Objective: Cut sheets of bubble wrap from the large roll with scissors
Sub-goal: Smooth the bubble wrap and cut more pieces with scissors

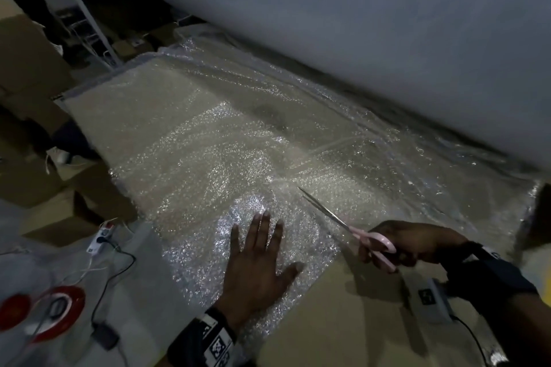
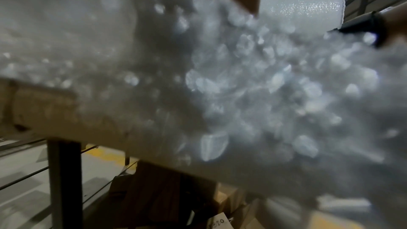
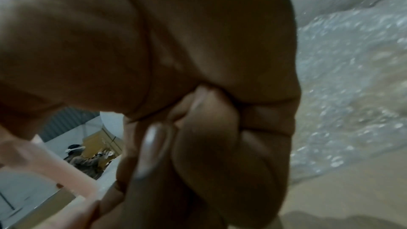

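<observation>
Head view: left hand flat on bubble wrap, right hand gripping pink scissors; no legible writing.

Pink-handled scissors, red tape rolls

Dim light around me: brown cardboard boxes stacked left, a white metal rack beyond them.
</observation>
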{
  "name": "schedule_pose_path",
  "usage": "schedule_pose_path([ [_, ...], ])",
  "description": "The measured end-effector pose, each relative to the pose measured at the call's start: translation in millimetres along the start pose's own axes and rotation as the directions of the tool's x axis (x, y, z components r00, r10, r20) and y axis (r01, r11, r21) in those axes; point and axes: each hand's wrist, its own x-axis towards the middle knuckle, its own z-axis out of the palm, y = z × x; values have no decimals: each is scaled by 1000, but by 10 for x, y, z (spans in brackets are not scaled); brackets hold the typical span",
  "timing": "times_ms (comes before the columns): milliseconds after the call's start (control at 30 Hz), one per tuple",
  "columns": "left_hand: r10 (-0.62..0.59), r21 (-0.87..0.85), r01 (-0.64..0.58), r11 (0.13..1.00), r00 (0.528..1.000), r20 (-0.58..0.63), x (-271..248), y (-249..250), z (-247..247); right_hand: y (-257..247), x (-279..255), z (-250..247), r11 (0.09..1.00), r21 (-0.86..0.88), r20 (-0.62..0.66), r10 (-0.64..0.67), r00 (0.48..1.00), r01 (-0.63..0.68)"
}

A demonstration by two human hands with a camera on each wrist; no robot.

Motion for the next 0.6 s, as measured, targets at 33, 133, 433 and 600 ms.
schedule_pose_path([
  [33,-1,2,1,1000,1000,3,-6,1,1,50,-47,-21,1000,5,7,1,1000,-1],
  [133,-4,-1,4,1000,1000,5,-4,-6,17,82,-146,-49,1000,10,-3,17,1000,-17],
  [433,-6,2,6,1000,999,38,-7,4,-29,-71,-121,33,997,-79,73,26,997,-20],
  [600,-6,15,6,1000,1000,20,-22,0,-4,-11,-277,-201,999,-7,44,53,998,-53],
])
